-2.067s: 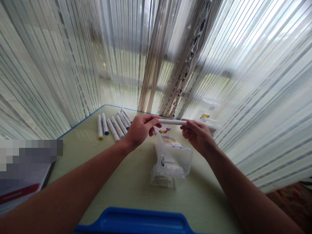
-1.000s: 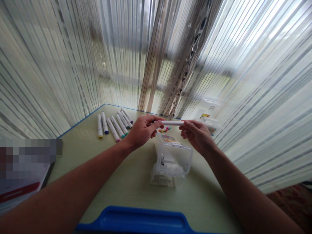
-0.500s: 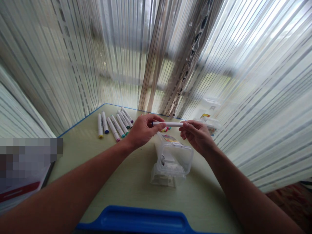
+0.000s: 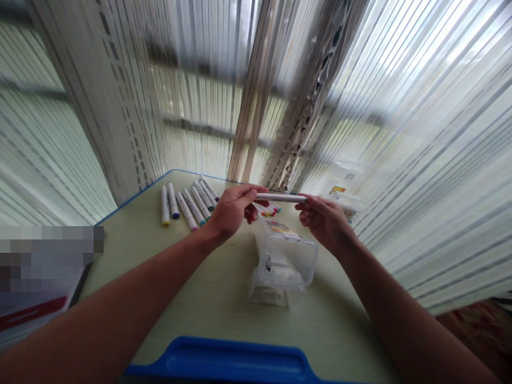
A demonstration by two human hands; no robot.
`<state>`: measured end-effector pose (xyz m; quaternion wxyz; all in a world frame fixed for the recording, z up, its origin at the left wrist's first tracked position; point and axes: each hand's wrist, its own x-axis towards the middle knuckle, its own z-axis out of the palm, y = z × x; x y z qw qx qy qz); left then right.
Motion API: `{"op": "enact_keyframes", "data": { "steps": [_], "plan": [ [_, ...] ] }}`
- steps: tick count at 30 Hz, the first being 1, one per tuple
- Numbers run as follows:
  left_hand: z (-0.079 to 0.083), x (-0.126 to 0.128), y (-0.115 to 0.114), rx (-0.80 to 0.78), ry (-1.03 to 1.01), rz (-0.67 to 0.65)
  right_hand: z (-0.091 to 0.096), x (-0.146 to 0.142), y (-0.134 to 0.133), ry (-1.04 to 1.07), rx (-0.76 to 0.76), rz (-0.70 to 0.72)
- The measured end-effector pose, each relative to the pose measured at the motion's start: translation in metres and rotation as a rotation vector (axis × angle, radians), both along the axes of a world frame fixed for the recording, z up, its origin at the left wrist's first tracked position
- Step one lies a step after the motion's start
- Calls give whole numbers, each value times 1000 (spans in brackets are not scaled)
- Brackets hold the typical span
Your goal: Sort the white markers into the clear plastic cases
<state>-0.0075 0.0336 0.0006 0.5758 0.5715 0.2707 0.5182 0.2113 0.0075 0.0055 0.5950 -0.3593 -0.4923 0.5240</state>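
Note:
Between both hands a white marker (image 4: 282,198) is held level above the desk. My left hand (image 4: 232,210) grips its left end with thumb and fingers, which hide that end. The right end is pinched in the fingertips of my right hand (image 4: 326,216). Below the marker, a clear plastic case (image 4: 288,261) lies on its side with its opening toward me; a small dark item shows inside. Left of my left hand, several white markers (image 4: 186,210) with coloured ends lie side by side. More markers (image 4: 270,209) with bright ends lie behind the case, partly hidden.
The pale green desk (image 4: 192,320) has a blue edge and a blue tray (image 4: 240,360) at the front. A second clear container (image 4: 346,200) stands at the back right. String curtains (image 4: 200,96) hang along the far side. A partly blurred flat object (image 4: 40,288) lies at left.
The marker has risen slightly and its dark left end is now covered by my left hand. My left thumb has shifted back along it. The case and loose markers stay put.

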Motion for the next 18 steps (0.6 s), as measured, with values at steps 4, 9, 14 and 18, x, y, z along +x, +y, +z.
{"op": "enact_keyframes", "data": {
  "steps": [4,9,14,18],
  "plan": [
    [0,0,0,15,15,21,0,1,0,-11,-14,-4],
    [1,0,-2,105,96,32,-1,1,0,-28,5,-29],
    [1,0,-3,175,153,12,-3,-1,0,-44,21,-38],
    [-2,0,-2,237,199,33,-3,-2,0,-63,23,-54]
  ]
}}
